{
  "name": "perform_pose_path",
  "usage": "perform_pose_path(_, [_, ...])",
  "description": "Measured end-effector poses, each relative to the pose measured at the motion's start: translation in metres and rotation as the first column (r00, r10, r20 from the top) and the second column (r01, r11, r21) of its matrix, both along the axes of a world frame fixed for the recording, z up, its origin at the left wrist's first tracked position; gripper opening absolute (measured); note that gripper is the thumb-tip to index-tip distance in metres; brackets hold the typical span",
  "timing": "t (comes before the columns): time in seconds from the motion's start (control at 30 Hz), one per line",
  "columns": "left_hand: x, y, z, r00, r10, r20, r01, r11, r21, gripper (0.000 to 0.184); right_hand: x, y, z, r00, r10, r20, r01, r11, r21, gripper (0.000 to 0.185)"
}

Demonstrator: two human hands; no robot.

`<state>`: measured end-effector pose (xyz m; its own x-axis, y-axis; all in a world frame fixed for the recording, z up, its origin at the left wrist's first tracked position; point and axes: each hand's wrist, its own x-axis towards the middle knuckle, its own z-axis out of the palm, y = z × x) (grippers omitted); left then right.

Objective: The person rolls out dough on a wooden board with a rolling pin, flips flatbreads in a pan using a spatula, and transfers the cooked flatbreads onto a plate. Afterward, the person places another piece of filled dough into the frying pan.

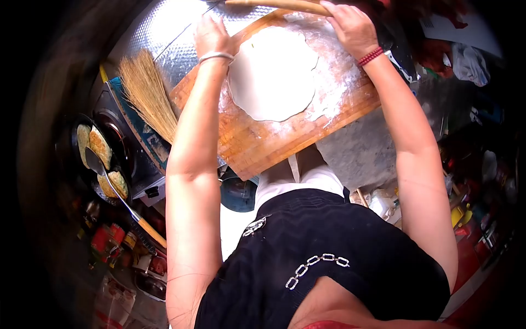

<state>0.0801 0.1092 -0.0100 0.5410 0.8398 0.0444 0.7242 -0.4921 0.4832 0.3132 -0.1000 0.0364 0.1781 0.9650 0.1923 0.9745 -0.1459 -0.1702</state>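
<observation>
A round sheet of dough [274, 74] lies flat on the wooden board [246, 148], inside its near edge and left of the thickest flour [337, 88]. It looks thin, light and soft, with a slightly uneven rim. It would likely stretch or tear if pinched at one point, so it is best lifted with spread fingers under opposite edges; the flour should help it slide.

The right hand [355, 30] has its fingers bent around the right end of the rolling pin [285, 4], which lies across the view beyond the dough. The left hand [212, 39], fingers partly curled, is near the pin's left end; whether it grips anything I cannot tell. The pin looks rigid and is easiest to hold at its ends.

A straw brush [145, 90] is just beside the board's left edge, close to the left forearm, and could snag a sleeve or the dough's rim. Further left, a spatula [152, 233] rests its blade among browned flatbreads [99, 147] in a dark pan, its handle slanting towards the person.
</observation>
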Motion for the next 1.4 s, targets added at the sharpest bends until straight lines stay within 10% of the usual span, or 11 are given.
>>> perform_pose_path(0.13, [-0.04,-0.019,0.017,0.983,-0.061,0.173,-0.012,0.919,0.393,0.032,-0.022,-0.038,-0.002,0.994,0.103,-0.022,-0.094,0.962,0.258,0.034])
perform_pose_path(0.33, [-0.049,-0.114,0.007,0.879,-0.283,-0.384,0.34,0.937,0.087,0.067,-0.066,-0.086,-0.022,0.966,0.144,-0.212,-0.11,0.98,0.166,0.033])
perform_pose_path(0.8, [-0.183,-0.241,0.021,0.846,-0.51,-0.155,0.501,0.86,-0.092,0.052,-0.15,-0.183,0.001,0.969,0.093,-0.228,-0.091,0.996,0.019,0.035])
perform_pose_path(0.93, [-0.185,-0.214,0.037,0.93,-0.365,0.046,0.349,0.915,0.204,0.049,-0.153,-0.174,0.017,0.947,0.01,-0.321,0.014,0.997,0.071,0.035])
perform_pose_path(1.13, [-0.132,-0.158,0.018,0.998,0.005,0.061,-0.008,0.999,0.053,0.015,-0.165,-0.142,-0.003,0.793,-0.264,-0.549,0.379,0.919,0.106,0.033])
perform_pose_path(1.4, [-0.097,-0.148,-0.02,0.977,0.206,-0.052,-0.205,0.979,0.019,0.025,-0.217,-0.138,-0.019,0.869,-0.233,-0.437,0.215,0.972,-0.091,0.046])
